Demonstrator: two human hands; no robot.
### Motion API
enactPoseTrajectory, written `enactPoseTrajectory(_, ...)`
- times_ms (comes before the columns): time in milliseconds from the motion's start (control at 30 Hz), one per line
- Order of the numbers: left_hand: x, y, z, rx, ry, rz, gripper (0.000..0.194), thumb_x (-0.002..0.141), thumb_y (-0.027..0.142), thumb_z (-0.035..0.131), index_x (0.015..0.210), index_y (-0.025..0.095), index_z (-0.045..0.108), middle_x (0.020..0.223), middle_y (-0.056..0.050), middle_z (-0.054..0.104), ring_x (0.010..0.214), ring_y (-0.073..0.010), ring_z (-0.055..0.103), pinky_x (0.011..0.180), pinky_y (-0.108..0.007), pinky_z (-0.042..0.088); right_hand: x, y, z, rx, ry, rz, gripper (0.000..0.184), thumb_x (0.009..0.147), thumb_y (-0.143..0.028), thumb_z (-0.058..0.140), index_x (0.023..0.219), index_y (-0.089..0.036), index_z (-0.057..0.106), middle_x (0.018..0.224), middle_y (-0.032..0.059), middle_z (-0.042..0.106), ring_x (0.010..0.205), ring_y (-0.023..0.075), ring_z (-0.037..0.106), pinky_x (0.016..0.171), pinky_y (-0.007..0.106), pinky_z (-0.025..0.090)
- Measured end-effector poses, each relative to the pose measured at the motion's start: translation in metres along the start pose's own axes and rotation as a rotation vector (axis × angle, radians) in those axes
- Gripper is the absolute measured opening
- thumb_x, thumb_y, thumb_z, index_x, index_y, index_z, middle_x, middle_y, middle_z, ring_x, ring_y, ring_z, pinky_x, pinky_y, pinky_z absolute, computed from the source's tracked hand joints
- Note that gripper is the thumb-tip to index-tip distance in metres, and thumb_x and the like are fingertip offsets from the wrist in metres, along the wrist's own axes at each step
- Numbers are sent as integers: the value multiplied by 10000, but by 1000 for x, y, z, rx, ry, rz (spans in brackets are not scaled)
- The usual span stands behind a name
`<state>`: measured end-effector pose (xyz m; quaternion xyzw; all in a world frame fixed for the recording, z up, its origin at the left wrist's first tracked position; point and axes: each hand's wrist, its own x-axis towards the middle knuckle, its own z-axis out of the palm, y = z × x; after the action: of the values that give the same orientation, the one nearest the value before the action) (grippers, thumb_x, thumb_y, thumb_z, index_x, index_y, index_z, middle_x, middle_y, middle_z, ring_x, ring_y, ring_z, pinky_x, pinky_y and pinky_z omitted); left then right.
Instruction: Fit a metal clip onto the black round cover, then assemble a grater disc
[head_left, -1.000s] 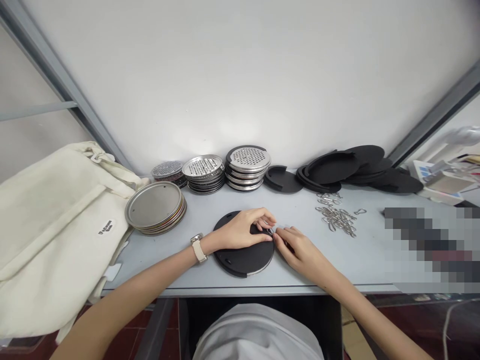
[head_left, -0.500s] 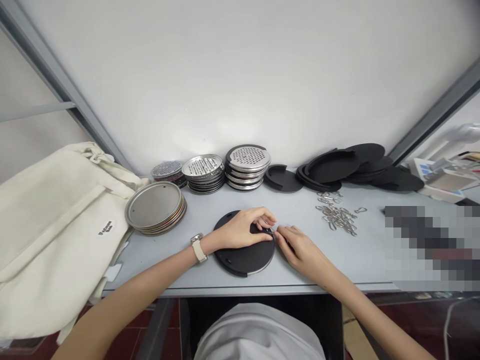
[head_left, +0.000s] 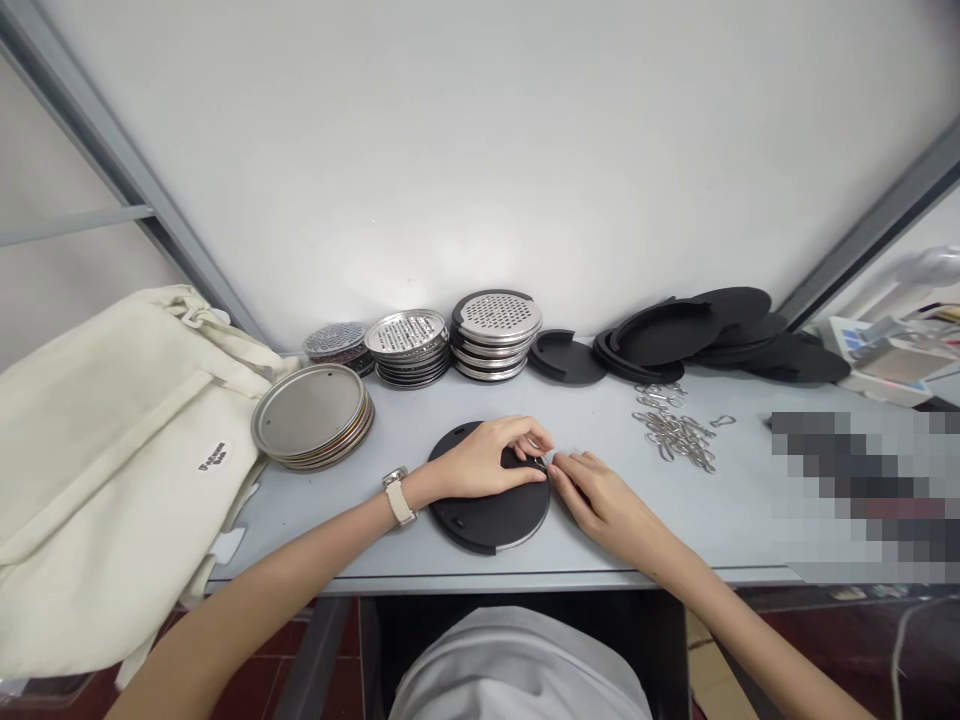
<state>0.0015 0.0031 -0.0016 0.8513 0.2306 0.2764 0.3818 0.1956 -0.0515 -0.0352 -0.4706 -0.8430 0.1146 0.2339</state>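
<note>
A round black disc, with a thin metallic rim showing at its lower right, lies flat near the table's front edge. My left hand reaches across its top, thumb and curled fingers closing at the disc's right side. There a small metal clip shows between the hands, partly hidden by fingertips. Thumb and forefinger of my right hand pinch the clip's outer end, just beside the disc. Behind the right hand lies a loose pile of similar metal clips.
Along the wall stand a stack of grater discs, another grater stack, and several black holders. Plain metal discs are piled at left, beside a cream cloth bag. A white box sits at far right.
Both hands keep nearly the same place at the disc's right edge, with only tiny finger movement. The view has shifted very slightly.
</note>
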Motion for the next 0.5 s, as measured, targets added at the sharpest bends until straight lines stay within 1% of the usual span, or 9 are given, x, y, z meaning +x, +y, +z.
enactPoseTrajectory(133,0,2,-1,50,-2,16,246,782,201,671,1007,157,583,1003,-48,614,857,-131,580,810,-264,484,1,-1,-1,-2,6,0,289,988,-237,304,745,-218,460,654,21,523,638,194,482,628,311,394)
enactPoseTrajectory(500,0,2,0,58,2,-4,248,773,187,667,1008,167,589,1003,-47,620,849,-139,588,797,-275,479,0,-1,-1,-4,0,3,292,990,-239,299,735,-218,440,643,12,512,621,184,472,630,305,383)
